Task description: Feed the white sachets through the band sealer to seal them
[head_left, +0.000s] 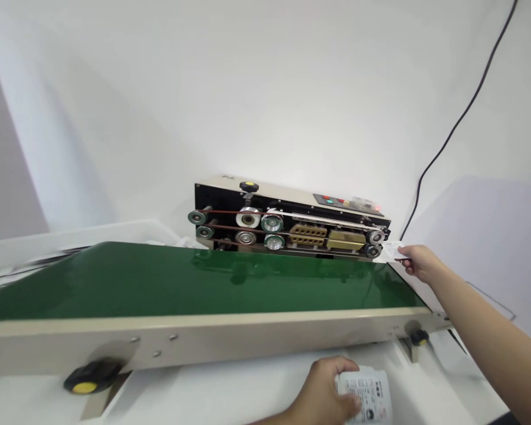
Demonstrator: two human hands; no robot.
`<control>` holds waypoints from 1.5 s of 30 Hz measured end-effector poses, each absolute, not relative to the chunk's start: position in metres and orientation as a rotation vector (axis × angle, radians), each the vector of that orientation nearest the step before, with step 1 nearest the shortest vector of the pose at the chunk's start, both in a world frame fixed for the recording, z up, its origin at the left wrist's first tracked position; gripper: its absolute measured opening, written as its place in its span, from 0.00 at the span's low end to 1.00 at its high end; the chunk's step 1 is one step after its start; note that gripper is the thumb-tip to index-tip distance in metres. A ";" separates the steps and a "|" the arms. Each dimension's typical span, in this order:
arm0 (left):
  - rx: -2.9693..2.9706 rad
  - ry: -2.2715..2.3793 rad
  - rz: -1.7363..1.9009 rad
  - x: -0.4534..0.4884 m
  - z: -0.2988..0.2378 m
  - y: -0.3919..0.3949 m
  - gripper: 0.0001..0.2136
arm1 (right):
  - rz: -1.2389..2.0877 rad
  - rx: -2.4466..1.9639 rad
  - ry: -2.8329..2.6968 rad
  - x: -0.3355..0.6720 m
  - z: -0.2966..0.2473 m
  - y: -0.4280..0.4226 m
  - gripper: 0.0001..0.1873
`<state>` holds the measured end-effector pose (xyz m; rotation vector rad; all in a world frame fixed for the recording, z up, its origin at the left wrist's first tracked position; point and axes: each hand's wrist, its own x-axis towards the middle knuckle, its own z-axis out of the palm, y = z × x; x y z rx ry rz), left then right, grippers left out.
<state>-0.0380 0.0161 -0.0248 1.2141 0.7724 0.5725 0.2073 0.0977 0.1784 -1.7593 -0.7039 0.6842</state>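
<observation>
A band sealing machine (287, 221) with rollers and belts stands behind a long green conveyor belt (194, 280). My right hand (420, 262) reaches to the machine's right end and pinches a small white packet (392, 250) at the belt inlet. My left hand (325, 392) rests low at the front, below the conveyor, closed around a stack of white printed packets (369, 395).
The conveyor's beige frame (203, 339) carries black and yellow knobs (91, 378) (418, 337). A control panel (345, 202) with buttons tops the machine. A black cable (460, 118) runs down the white wall at right. A white bin (71, 236) sits behind the belt's left end.
</observation>
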 end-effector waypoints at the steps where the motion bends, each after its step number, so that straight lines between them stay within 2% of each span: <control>1: 1.202 0.775 0.566 -0.038 -0.023 0.015 0.18 | 0.702 -1.760 -0.702 0.206 0.177 0.099 0.06; 19: 1.144 0.814 0.548 -0.040 -0.007 0.010 0.21 | 0.866 -1.777 -0.722 0.172 0.170 0.105 0.10; 33: 1.182 0.811 0.546 -0.043 0.004 0.008 0.17 | 0.735 -1.766 -0.939 0.149 0.179 0.087 0.03; 41: 1.143 0.803 0.531 -0.044 0.010 0.007 0.16 | 0.801 -1.685 -0.991 0.134 0.176 0.072 0.15; 45: 1.137 0.840 0.526 -0.042 0.006 0.007 0.17 | 0.664 -1.713 -1.006 0.126 0.180 0.062 0.21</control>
